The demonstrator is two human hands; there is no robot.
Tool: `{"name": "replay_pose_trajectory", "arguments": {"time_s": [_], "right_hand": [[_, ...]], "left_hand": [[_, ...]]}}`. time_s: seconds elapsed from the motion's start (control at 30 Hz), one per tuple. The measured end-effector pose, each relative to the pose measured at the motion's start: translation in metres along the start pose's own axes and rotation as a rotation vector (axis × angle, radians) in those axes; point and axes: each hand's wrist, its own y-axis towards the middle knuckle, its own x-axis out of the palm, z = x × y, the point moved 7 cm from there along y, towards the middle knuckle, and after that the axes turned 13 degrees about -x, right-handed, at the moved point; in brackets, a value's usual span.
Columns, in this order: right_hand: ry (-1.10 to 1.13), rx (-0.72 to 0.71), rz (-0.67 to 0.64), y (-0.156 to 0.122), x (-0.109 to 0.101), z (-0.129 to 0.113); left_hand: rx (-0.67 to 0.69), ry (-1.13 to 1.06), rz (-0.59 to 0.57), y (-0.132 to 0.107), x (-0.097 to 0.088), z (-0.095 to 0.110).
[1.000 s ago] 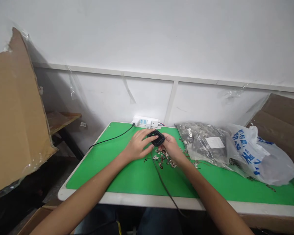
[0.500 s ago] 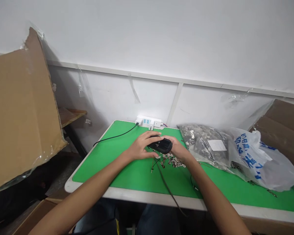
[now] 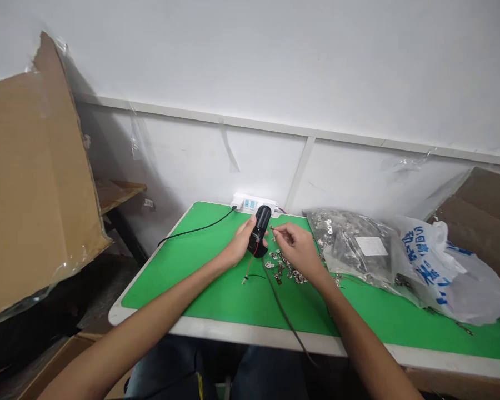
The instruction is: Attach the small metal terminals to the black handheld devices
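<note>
My left hand grips a black oblong plastic housing, held upright on the green mat. A thin red wire runs down from the housing toward a small terminal end on the mat. My right hand is apart from the housing, its thumb and fingertips pinching a small metal terminal. Below it lies a scatter of small metal ring terminals with short wires. A thick black cable runs from near the housing over the mat's front edge.
The green mat covers a white table with a raised white front edge. A white power strip with a black cord stands at the back. To the right lie a clear bag of metal terminals and a blue-printed white bag. Cardboard sheets stand on both sides.
The housing has turned from lying flat to standing upright in my left hand, showing the red wire. My right hand has left the housing and moved right, pinching a small terminal.
</note>
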Motion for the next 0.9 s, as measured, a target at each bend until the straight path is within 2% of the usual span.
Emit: {"name": "replay_pose_trajectory", "arguments": {"time_s": [0.1,0.2,0.37,0.6,0.77,0.9], "right_hand": [[-0.33,-0.181,-0.088,-0.004,0.006,-0.01],[-0.469,-0.222,-0.177,-0.008,0.015,-0.007],[-0.611,-0.237,-0.223,-0.009,0.019,-0.007],[-0.775,-0.274,-0.334,-0.009,0.025,-0.011],[-0.825,-0.262,-0.413,-0.01,0.031,-0.012],[-0.856,-0.254,-0.493,-0.011,0.035,-0.016]], "left_hand": [[-0.027,-0.055,-0.007,0.005,0.001,-0.007],[0.0,-0.053,0.001,0.004,0.004,-0.008],[0.014,-0.048,0.023,0.0,0.008,-0.006],[0.103,0.16,0.029,-0.007,0.009,-0.008],[0.119,0.19,0.068,-0.009,0.01,-0.013],[0.178,0.221,0.112,-0.015,0.012,-0.007]]}}
